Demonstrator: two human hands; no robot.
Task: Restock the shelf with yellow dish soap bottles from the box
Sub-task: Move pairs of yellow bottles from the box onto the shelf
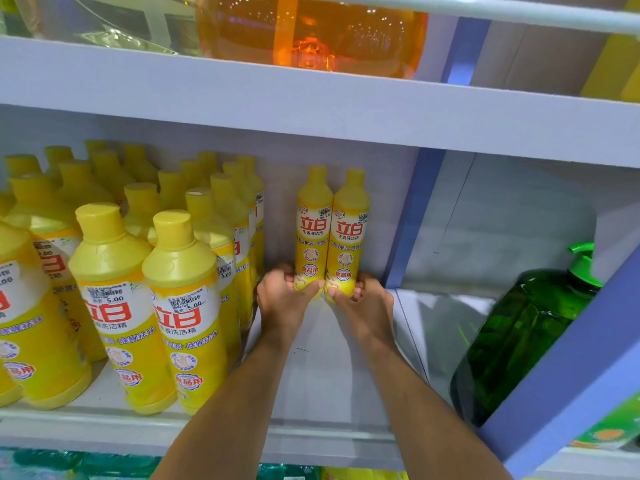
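- At the back of the pale grey shelf, two slim yellow plastic dish soap bottles stood upright, touching each other.
- The left hand gripped the base of the left one, fingers curled round it.
- The right hand gripped the other likewise.
- Further left stood rows of the same yellow bottles.

立白 branding and 5.00 price stickers
Centre: left bottle and right bottle read 立白, 生姜洗洁精, 食品用; stickers on front bottles at 8 o'clock.
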